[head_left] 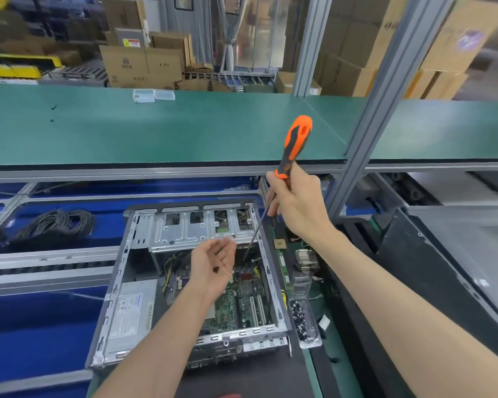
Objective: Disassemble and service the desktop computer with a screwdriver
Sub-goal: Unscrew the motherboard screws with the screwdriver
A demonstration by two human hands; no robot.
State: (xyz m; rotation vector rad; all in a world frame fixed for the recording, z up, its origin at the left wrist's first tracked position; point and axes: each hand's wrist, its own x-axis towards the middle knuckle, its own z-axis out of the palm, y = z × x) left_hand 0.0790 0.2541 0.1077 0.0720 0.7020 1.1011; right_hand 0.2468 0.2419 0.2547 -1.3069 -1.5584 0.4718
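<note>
One open grey metal desktop computer case (184,282) lies flat at about 6 o'clock in the view, on the dark mat of the work surface, with its side cover off, so that the green motherboard (242,300) shows inside. The silver drive cage (196,228) fills the far part of the case, toward 12 o'clock, and the grey power supply box with a white label (130,311) sits in the corner at 8 o'clock. Above the inside of the case the left hand (213,265) hovers palm up with loosely curved fingers; a small dark screw (216,269) lies on the palm. At 2 o'clock from the case the right hand (295,205) grips the long screwdriver with an orange and black handle (295,145) near the bottom of the handle, which points up and away, while the thin shaft slants down into the case beside the drive cage; I cannot tell if the tip touches something. At 3 o'clock of the case, just beside it, a clear plastic tray with small dark screws (306,323) rests on the green strip of the bench. At 10 o'clock a coil of black cable (58,225) lies on the blue surface. Farther, toward 12 o'clock, the green shelf (156,130) carries two small clear plastic boxes (153,95), and behind it stand brown cardboard boxes (144,64).
</note>
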